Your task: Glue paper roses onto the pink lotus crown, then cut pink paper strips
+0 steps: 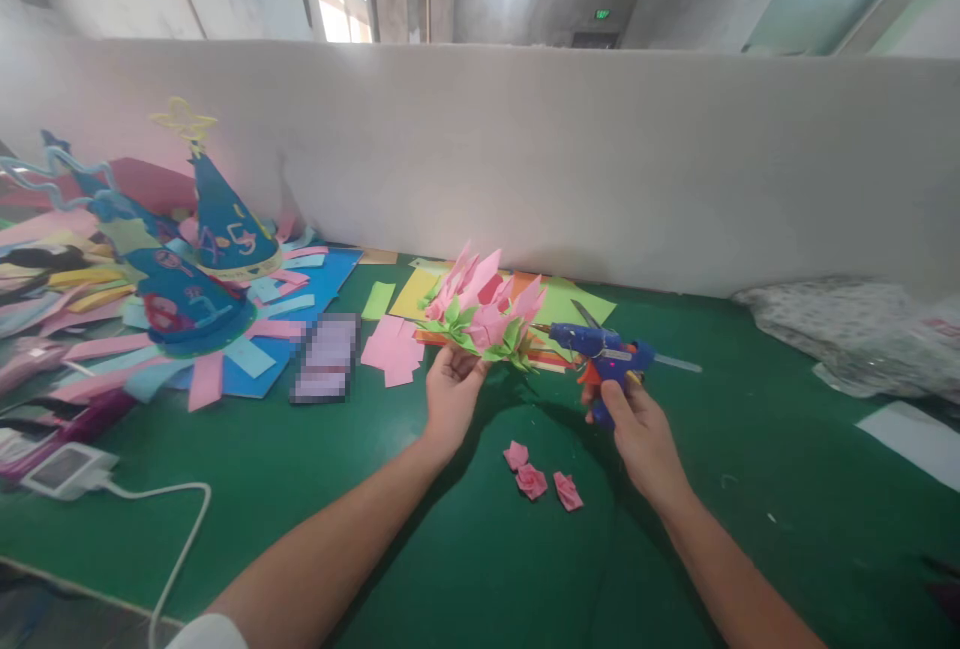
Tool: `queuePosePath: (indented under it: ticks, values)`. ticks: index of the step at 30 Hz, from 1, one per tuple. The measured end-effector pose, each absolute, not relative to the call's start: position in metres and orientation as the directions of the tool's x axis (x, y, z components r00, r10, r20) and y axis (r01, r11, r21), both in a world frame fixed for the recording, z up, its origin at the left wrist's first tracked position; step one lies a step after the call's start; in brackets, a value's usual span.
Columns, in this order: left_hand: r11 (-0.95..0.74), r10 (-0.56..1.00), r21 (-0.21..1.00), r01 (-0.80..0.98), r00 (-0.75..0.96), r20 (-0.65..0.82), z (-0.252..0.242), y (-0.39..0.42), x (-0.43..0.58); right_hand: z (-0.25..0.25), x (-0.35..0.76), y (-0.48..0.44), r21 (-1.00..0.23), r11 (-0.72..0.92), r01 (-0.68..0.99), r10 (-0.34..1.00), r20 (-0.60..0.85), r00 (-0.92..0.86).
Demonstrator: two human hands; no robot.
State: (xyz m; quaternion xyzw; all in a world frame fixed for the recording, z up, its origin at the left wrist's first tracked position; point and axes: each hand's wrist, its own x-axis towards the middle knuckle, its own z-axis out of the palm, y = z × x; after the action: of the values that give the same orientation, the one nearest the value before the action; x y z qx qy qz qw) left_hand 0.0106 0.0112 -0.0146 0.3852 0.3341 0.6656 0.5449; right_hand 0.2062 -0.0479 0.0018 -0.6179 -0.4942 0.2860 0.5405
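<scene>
Both hands work just above a green table: the left hand is closed from below around the base of a paper flower cluster of pink petals and green leaves, holding it up off the surface, and the right hand is wrapped tight around the grip of a blue glue gun, whose nozzle points left and nearly meets the right edge of the cluster, with a glue stick jutting out to the right. Nearer than the hands, between the two forearms, three small pink paper roses lie close together on the table. At the near left sits a white adapter, its white cable curving toward the near edge. Left of the flower cluster, loose pink paper pieces lie flat; behind the cluster are yellow and green paper sheets. Farther left, two blue cone hats rest among pink and blue strips. At the right, a crumpled plastic bag sits beyond a white sheet. A white partition wall closes the far side of the table.
</scene>
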Motion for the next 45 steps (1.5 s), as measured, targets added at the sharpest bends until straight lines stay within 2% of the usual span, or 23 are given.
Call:
queuePosePath:
  ticks: [3, 7, 10, 15, 20, 22, 24, 26, 27, 29, 31, 35, 45]
  values:
    - [-0.216, 0.974, 0.861, -0.46, -0.162, 0.159, -0.014, 0.012, 0.009, 0.001, 0.218, -0.041, -0.886, -0.075, 0.458, 0.893, 0.144, 0.426]
    - [-0.267, 0.959, 0.849, -0.455, -0.211, 0.189, -0.015, 0.013, 0.008, 0.0, 0.229, -0.037, -0.796, -0.171, 0.58, 0.925, 0.074, 0.373]
    - [-0.275, 0.954, 0.856, -0.438, -0.233, 0.187, -0.016, 0.013, 0.008, -0.005, 0.233, -0.035, -0.741, -0.168, 0.65, 0.927, 0.105, 0.359]
    - [-0.255, 0.959, 0.855, -0.451, -0.233, 0.163, -0.015, 0.013, 0.009, -0.012, 0.233, -0.034, -0.556, -0.164, 0.815, 0.935, 0.174, 0.308]
    - [-0.256, 0.96, 0.849, -0.461, -0.223, 0.168, -0.015, 0.013, 0.01, -0.002, 0.229, -0.038, -0.36, 0.042, 0.932, 0.913, 0.392, 0.11]
    - [-0.264, 0.96, 0.847, -0.461, -0.213, 0.184, -0.016, 0.013, 0.01, 0.009, 0.225, -0.043, -0.393, 0.144, 0.908, 0.932, 0.361, 0.008]
    - [-0.273, 0.959, 0.841, -0.467, -0.201, 0.199, -0.018, 0.013, 0.011, 0.022, 0.22, -0.051, -0.527, 0.237, 0.816, 0.972, 0.124, -0.202]
    - [-0.269, 0.961, 0.837, -0.477, -0.192, 0.2, -0.019, 0.013, 0.011, 0.032, 0.214, -0.058, -0.657, 0.276, 0.701, 0.899, -0.082, -0.431]
    - [-0.263, 0.963, 0.836, -0.481, -0.187, 0.195, -0.02, 0.013, 0.011, 0.036, 0.211, -0.061, -0.696, 0.278, 0.662, 0.859, -0.128, -0.495]
    - [-0.248, 0.967, 0.838, -0.487, -0.178, 0.183, -0.02, 0.013, 0.012, 0.039, 0.205, -0.065, -0.724, 0.299, 0.622, 0.83, -0.123, -0.543]
    - [-0.238, 0.97, 0.839, -0.489, -0.17, 0.175, -0.02, 0.013, 0.012, 0.039, 0.2, -0.066, -0.704, 0.359, 0.613, 0.833, -0.055, -0.551]
    - [-0.234, 0.972, 0.839, -0.492, -0.154, 0.181, -0.019, 0.012, 0.013, 0.034, 0.188, -0.065, -0.631, 0.479, 0.61, 0.798, 0.023, -0.603]
    - [-0.23, 0.972, 0.852, -0.471, -0.146, 0.182, -0.019, 0.01, 0.013, 0.036, 0.174, -0.068, -0.418, 0.633, 0.652, 0.734, 0.054, -0.678]
